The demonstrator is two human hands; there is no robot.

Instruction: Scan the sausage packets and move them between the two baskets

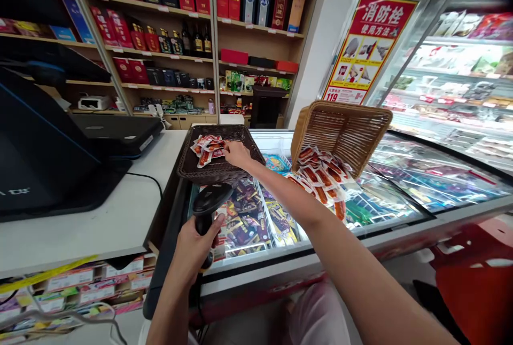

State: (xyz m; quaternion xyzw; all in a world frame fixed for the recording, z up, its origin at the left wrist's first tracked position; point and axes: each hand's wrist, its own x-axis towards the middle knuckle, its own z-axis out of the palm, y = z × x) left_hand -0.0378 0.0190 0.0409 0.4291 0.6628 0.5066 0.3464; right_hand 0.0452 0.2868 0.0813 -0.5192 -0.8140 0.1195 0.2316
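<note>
My left hand [196,246] is wrapped round the handle of a black barcode scanner [210,199], held upright in front of the freezer's near left end. My right hand [237,154] reaches across into a dark brown wicker basket [186,162]. Its fingertips are closed at the edge of a sausage packet [217,152] in a small pile there; the exact grip is partly hidden. To the right, a tan wicker basket [360,120] lies tipped on its side. Many sausage packets [320,174] spill from its mouth onto the freezer's glass top.
The glass-topped freezer [280,265] holds packaged goods. A white counter [108,233] at left carries a black checkout screen [40,147] and its cable. Shelves [160,11] of boxes and bottles stand behind. At right is a lit refrigerated display [460,83].
</note>
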